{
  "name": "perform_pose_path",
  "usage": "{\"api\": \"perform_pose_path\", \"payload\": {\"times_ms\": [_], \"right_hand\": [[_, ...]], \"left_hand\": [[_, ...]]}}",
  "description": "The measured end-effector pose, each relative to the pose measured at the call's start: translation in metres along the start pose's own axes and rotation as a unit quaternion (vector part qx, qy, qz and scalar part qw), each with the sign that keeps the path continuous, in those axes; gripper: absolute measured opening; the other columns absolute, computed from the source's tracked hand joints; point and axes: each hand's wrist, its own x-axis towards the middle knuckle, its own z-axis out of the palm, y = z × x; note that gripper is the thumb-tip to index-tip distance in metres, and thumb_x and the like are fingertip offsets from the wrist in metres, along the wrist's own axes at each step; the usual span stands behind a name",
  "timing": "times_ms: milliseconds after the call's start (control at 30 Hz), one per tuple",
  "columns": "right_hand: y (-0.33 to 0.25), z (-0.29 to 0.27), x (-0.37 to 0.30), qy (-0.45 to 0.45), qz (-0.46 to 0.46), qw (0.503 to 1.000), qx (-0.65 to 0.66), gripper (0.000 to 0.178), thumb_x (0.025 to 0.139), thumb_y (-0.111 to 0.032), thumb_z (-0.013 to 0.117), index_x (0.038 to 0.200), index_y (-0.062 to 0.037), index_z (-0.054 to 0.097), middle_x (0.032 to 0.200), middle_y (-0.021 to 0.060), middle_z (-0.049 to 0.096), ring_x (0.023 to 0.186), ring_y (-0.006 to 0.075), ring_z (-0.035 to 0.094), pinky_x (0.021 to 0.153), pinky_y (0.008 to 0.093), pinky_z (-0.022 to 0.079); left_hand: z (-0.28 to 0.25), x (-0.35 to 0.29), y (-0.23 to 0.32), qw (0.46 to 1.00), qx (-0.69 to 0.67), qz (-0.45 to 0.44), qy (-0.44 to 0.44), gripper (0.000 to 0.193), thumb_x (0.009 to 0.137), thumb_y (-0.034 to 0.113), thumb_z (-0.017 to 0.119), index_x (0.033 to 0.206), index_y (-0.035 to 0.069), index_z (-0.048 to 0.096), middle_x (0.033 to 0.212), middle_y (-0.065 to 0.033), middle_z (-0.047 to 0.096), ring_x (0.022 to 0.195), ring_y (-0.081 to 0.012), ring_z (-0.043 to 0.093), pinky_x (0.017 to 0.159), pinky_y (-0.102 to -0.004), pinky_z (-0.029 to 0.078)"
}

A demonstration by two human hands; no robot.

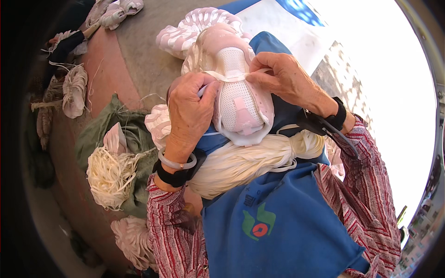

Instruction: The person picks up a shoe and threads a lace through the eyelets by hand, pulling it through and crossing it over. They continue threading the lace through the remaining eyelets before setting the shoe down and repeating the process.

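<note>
A pale pink and white mesh shoe upper [238,104] rests over my lap, its rounded end toward me. A flat white shoelace [215,74] runs across its middle. My left hand [191,104] is closed at the left edge of the upper, fingers pinched on the lace. On the other side my right hand [285,79] pinches the lace between thumb and forefinger, close against the upper. Part of the lace is hidden by my fingers. Under the upper, across my lap, lies a thick bundle of cream laces [245,162].
A stack of pink and white uppers [199,30] lies beyond the upper. To my left, a green sack [99,127] bears tangled cream laces [111,176]. More bundled uppers [134,241] sit lower left. Another person's dark sleeve [65,48] shows at far left. A blue apron [278,222] covers me.
</note>
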Motion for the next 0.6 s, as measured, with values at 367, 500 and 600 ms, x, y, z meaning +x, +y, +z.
{"api": "perform_pose_path", "payload": {"times_ms": [367,500,600], "right_hand": [[-0.004,0.003,-0.012,0.052,-0.081,0.992,-0.084,0.02,0.084,-0.017,0.071,0.087,0.0029,0.066,0.078,0.018,0.065,0.067,0.0319,0.064,0.063,0.0379,0.051],[-0.003,0.001,-0.025,0.073,-0.095,0.989,-0.089,0.031,0.085,-0.022,0.071,0.101,0.0042,0.064,0.088,0.0201,0.064,0.075,0.0344,0.066,0.069,0.0389,0.053],[-0.018,0.001,-0.036,0.021,-0.09,0.98,-0.178,0.045,0.084,-0.027,0.072,0.113,0.0052,0.058,0.097,0.0217,0.061,0.083,0.0369,0.066,0.075,0.04,0.055]], "left_hand": [[0.01,-0.007,-0.009,0.992,-0.079,-0.102,0.001,0.017,0.091,0.017,0.068,0.092,-0.001,0.066,0.078,-0.0044,0.064,0.069,-0.0119,0.057,0.063,-0.0255,0.047],[0.014,-0.007,-0.003,0.967,-0.181,-0.179,-0.003,0.018,0.095,0.016,0.065,0.101,-0.001,0.061,0.085,-0.0016,0.062,0.075,-0.0076,0.056,0.067,-0.0215,0.047],[0.013,-0.009,0.001,0.991,-0.083,-0.107,0.021,0.025,0.094,0.015,0.065,0.109,-0.002,0.054,0.093,-0.0058,0.061,0.08,-0.0106,0.057,0.072,-0.0242,0.049]]}}
